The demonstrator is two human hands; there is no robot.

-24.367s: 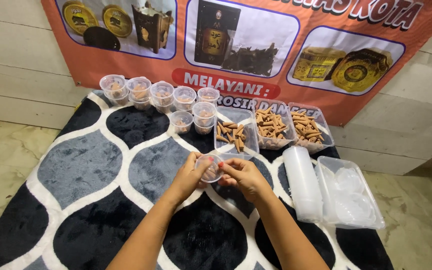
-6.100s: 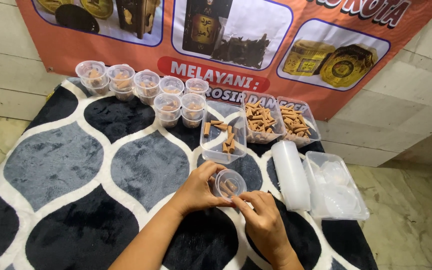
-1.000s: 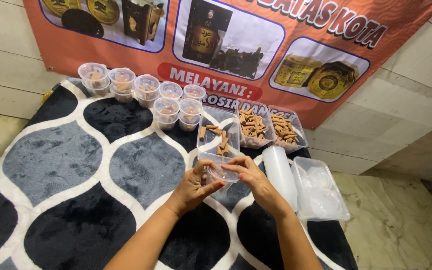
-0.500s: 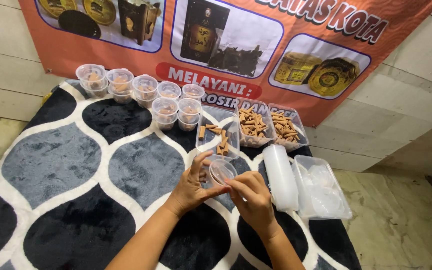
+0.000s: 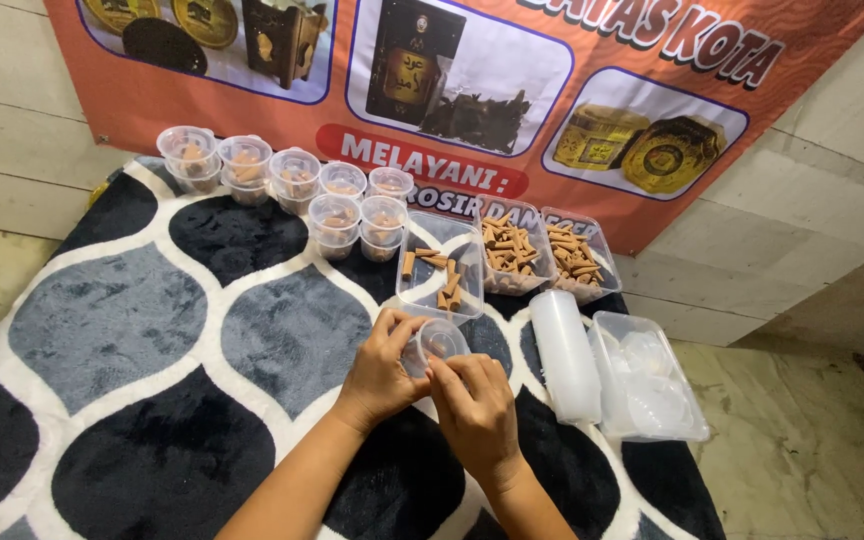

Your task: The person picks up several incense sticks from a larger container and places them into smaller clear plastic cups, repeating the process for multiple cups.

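My left hand (image 5: 382, 360) grips a small clear round cup (image 5: 435, 341), tilted toward me, with a brown piece or two inside. My right hand (image 5: 474, 410) is at the cup's near rim, fingers curled against it. Just beyond the cup lies a clear rectangular tray (image 5: 441, 266) with a few brown cone-shaped sticks. Two more trays, one (image 5: 512, 250) and another (image 5: 576, 254), are fuller with the same sticks.
Several filled lidded cups (image 5: 295, 180) stand in rows at the back left. A stack of empty cups (image 5: 564, 355) lies on its side beside a clear box of lids (image 5: 645, 389). All rest on a black, grey and white rug (image 5: 152, 330); an orange banner (image 5: 552, 90) hangs behind.
My right hand has come back from the stick tray to the cup's near rim. The cup stays in my left hand, tilted more toward me.
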